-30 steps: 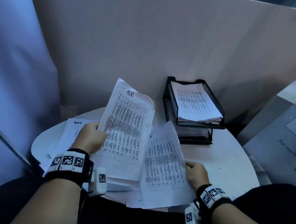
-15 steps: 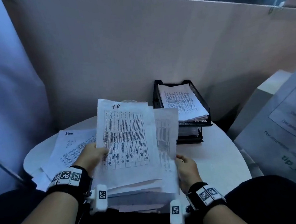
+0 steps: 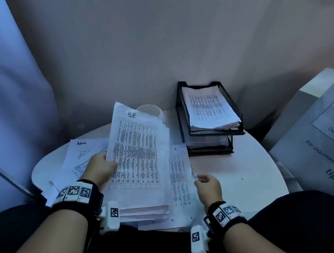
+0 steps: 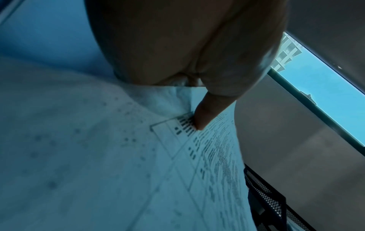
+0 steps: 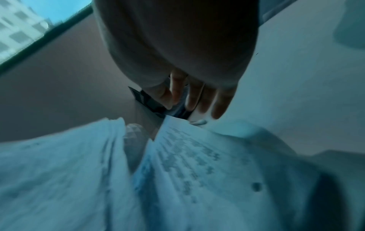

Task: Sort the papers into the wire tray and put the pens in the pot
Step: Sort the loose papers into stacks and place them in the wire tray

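Observation:
My left hand (image 3: 103, 166) grips the left edge of a thick paper stack headed "H.R." (image 3: 138, 154) and holds it tilted above the table; its thumb (image 4: 199, 118) presses on the printed top sheet (image 4: 207, 156). A single printed sheet (image 3: 179, 176) lies flat to the right of the stack. My right hand (image 3: 202, 180) hovers at that sheet's right edge, and its fingers (image 5: 197, 96) are relaxed and hold nothing. The black two-tier wire tray (image 3: 238, 109) stands at the back right with papers in both tiers. A pale pot (image 3: 150, 108) peeks out behind the stack. No pens are visible.
A sheet headed "Admin" (image 3: 81, 152) and more loose papers lie at the left on the round white table (image 3: 244, 172). A cardboard partition (image 3: 156, 48) stands close behind. Large printed boards (image 3: 321, 135) lean at the right.
My right hand has let go of the single sheet, which now lies flat beside the stack, and has drawn off to its right edge. My left hand still holds the H.R. stack.

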